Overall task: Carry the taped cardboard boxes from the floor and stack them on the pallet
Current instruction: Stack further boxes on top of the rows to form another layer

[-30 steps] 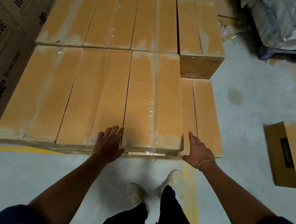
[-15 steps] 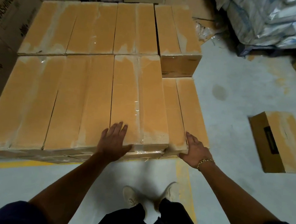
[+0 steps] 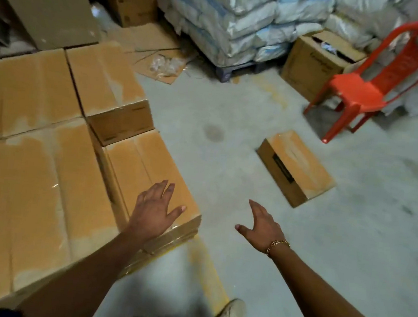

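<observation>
Taped cardboard boxes fill the left side in a tight stack (image 3: 31,191), its lower right box (image 3: 147,167) one layer down. The pallet under them is hidden. My left hand (image 3: 154,210) hovers over the near corner of that lower box, fingers spread and holding nothing; whether it touches the box is unclear. My right hand (image 3: 261,229) hangs in the air over the floor to the right of the stack, fingers spread, empty. One taped box (image 3: 296,167) lies alone on the grey floor ahead and to the right.
A red plastic chair (image 3: 369,92) stands at the far right beside an open carton (image 3: 318,64). Stacked white sacks (image 3: 233,19) sit on a pallet at the back. Flattened cardboard (image 3: 150,46) lies on the floor. A yellow floor line (image 3: 206,269) runs by my shoe (image 3: 229,315).
Both hands have come off the stacked box's front edge. My view has swung to the right, bringing the lone floor box, chair and sacks into sight.
</observation>
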Action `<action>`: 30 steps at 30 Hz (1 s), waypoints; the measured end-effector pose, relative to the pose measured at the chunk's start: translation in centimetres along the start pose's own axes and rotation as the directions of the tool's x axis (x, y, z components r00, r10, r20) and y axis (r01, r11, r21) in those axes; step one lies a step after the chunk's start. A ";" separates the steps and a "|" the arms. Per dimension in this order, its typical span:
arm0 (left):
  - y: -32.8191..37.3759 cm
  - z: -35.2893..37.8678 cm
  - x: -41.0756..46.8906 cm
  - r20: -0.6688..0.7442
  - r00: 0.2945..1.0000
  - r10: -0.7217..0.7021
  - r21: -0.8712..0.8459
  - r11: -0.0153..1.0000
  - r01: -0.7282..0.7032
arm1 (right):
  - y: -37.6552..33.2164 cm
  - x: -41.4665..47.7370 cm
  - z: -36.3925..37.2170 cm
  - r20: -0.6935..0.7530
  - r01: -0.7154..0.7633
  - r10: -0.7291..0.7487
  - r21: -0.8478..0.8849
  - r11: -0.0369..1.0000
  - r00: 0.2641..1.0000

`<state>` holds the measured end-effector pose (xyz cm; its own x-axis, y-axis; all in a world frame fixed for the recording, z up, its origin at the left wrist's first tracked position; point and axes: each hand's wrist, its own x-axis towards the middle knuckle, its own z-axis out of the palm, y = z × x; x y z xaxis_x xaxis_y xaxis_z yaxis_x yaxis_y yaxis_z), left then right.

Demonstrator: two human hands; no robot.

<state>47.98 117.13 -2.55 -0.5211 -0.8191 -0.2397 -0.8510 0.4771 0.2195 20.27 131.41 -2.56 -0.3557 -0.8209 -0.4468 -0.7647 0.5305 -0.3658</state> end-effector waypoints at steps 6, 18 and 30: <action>17.8 2.9 7.3 0.029 0.994 0.107 -0.077 0.992 -0.105 | 14.5 0.2 -7.1 -0.036 -0.124 0.128 0.084 0.989 0.991; 39.9 7.5 22.4 0.141 0.942 0.306 -0.135 0.948 -0.288 | 33.8 8.9 -17.3 -0.018 -0.259 0.264 0.156 0.953 0.964; 53.4 13.6 41.4 0.355 0.930 0.092 -0.215 0.977 -0.014 | 49.0 27.3 -25.4 0.131 -0.338 0.312 0.298 0.893 0.941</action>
<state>-19.86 113.03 -13.58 -0.5860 -0.6054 -0.5386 -0.8095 0.4091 0.4211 -40.57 129.63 -11.96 -0.5031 -0.5790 -0.6417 -0.4028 0.8139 -0.4186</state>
